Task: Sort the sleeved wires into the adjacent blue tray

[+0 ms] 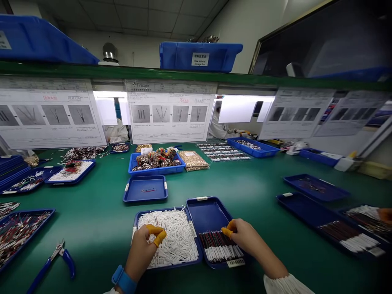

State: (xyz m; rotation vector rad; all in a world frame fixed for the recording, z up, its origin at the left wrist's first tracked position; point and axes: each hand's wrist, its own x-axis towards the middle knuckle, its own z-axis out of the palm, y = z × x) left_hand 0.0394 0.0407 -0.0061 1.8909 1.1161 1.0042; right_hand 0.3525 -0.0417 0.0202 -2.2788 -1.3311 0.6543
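My left hand, with yellow finger cots and a blue wristband, is pinched over a blue tray heaped with short white sleeves. A few thin dark wire leads stick up from its fingertips. My right hand, also in yellow finger cots, is closed at the right end of a row of red and black wires with white ends. That row lies in a second blue tray, whose far part is bare. What the right fingertips pinch, if anything, is hidden.
Blue-handled pliers lie at the left front. A small blue tray with a few wires stands ahead, and behind it a blue bin of wire bundles. More trays stand at right, with another person's hand beyond.
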